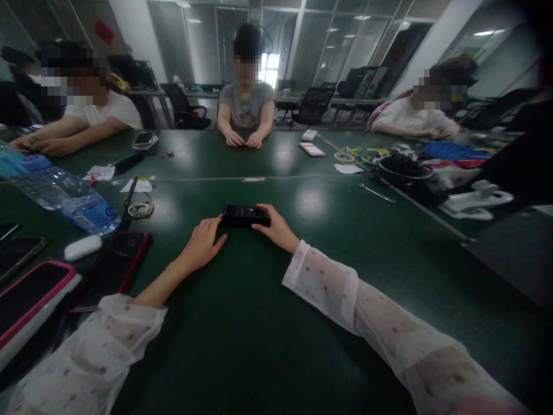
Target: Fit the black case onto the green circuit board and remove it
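Observation:
A black box-shaped device (240,215) with a dark screen and small markings lies sideways on the green table (242,323). My right hand (276,227) grips its right end, thumb on the near side and fingers over the far side. At the device's left end rests my left hand (203,242), fingers stretched out and thumb apart. The left fingertips reach the device's edge; whether they press on it I cannot tell.
Left of my arm lie a red-edged phone (114,262), a white case (83,247), a pink-edged phone (34,300) and a tipped water bottle (64,193). A wrench (377,193), cables (360,154) and a white tool (477,200) lie right. Three people sit across the table.

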